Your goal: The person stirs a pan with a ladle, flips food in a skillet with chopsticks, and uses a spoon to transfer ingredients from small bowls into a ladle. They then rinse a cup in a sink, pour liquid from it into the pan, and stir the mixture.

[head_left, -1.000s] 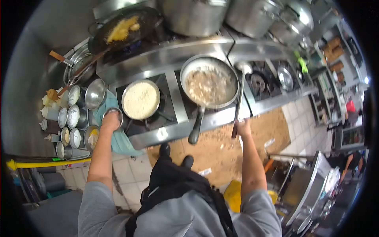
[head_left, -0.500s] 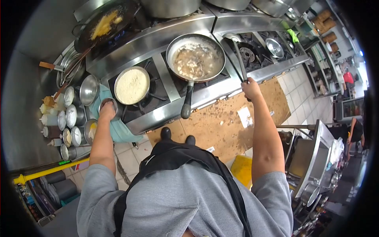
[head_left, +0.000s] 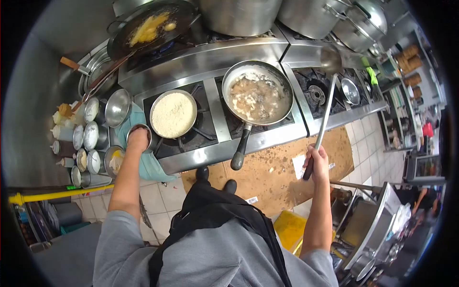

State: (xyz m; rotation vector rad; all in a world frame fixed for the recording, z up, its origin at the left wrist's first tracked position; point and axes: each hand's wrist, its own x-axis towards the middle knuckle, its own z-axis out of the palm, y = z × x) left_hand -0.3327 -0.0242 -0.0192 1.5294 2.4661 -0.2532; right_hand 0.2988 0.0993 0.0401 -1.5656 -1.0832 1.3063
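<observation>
My right hand (head_left: 316, 165) is closed round the dark grip of a long-handled ladle (head_left: 325, 111). The ladle's bowl is up at the far end, above the back right of the stove. My left hand (head_left: 138, 138) reaches down inside a small metal container (head_left: 147, 144); its fingers are hidden there. Left of the ladle, a frying pan (head_left: 258, 93) with a dark handle holds brownish liquid with pale bits and sits on a burner. Nearer my left hand, a round pan (head_left: 173, 114) filled with pale, crumbly or grainy food rests on another burner.
A dark wok (head_left: 184, 24) with yellow food in oil stands at the back left. Tall pots (head_left: 239, 16) line the back. Metal containers of white ingredients (head_left: 91, 135) and a teal cloth (head_left: 152, 165) are on the left. Flattened cardboard (head_left: 267, 182) covers the floor.
My right hand has swung the ladle rightward and lifted its bowl away from beside the frying pan. My left hand stays in the small metal container. The whole view has shifted.
</observation>
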